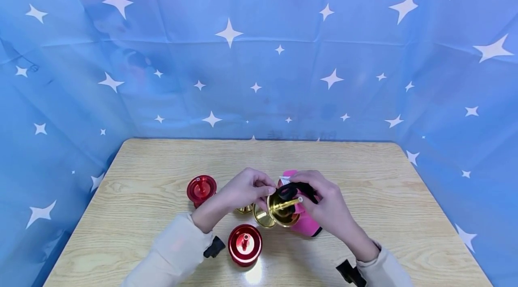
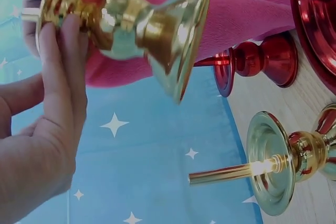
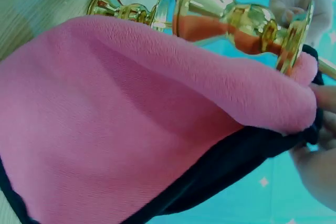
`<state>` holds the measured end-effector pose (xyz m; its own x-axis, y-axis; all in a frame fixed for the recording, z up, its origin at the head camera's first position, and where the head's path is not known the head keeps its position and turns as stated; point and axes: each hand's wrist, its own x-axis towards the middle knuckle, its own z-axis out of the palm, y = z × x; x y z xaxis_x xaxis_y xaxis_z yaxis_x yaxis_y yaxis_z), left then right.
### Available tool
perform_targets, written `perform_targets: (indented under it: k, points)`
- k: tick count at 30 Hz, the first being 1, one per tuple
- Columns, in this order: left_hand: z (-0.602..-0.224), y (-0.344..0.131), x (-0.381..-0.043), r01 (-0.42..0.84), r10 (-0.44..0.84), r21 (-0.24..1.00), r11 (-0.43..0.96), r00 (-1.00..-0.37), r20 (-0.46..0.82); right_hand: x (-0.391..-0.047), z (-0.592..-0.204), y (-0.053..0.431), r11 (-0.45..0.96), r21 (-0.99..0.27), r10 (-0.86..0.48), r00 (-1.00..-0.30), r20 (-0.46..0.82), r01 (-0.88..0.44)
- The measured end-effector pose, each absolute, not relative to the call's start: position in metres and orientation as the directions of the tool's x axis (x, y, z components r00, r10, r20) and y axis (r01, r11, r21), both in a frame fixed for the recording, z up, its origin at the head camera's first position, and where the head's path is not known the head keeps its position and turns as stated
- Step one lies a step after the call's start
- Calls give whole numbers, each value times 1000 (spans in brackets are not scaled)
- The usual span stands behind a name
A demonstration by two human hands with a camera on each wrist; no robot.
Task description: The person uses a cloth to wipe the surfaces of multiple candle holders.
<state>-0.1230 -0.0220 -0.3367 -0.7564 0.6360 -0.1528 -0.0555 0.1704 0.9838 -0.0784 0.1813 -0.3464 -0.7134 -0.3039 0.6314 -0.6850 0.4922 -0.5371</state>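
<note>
Sleeves (image 1: 174,251): pale, cut by the bottom edge of the head view, with a black clip (image 1: 214,247) at the left wrist and another at the right.
Left hand (image 1: 252,188): pinching the dish of a gold holder; the left wrist view shows two fingers laid along the dish's underside.
Right hand (image 1: 327,201): gripping a bunched part of the cloth, its fingers at the black edge, over the dish.
Gold holder (image 1: 283,218): between the two hands, lifted and tilted, its flared foot to the left and its tube leaning up to the right.
Cloth (image 1: 306,225): pink with black edging, bunched against the dish at one end, the rest hanging below the right hand.
Second gold holder (image 2: 273,166): upright on the table, largely hidden by the left hand in the head view.
Near red holder (image 1: 245,251): upright, just right of the left sleeve, a bright glare on the wood beside it.
Far red holder (image 1: 201,192): upright, left of the left forearm.
Table (image 1: 384,215): pale wood grain, rounded far corners.
Curtain (image 1: 283,75): blue, white stars, behind the table and along both sides.
</note>
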Motion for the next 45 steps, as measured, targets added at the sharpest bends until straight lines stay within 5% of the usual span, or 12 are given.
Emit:
perform_targets:
  k: [8, 19, 32, 45]
  points:
    - [-337, -29, -129, -184, 533, 981, 60, -825, -188, -74, -348, 181, 520, -648, -163, -810, 564, -556]
    - [-337, -29, -128, -165, 490, 984, 70, -853, -178, -67, -350, 169, 502, -672, -90, -806, 585, -544]
    - [-337, -28, -126, -25, 678, 983, 183, -720, -144, -76, -346, 174, 523, -551, -253, -736, 628, -650]
    - [-338, -32, -127, -175, 563, 982, 64, -807, -180, -69, -352, 174, 511, -664, -124, -811, 571, -546]
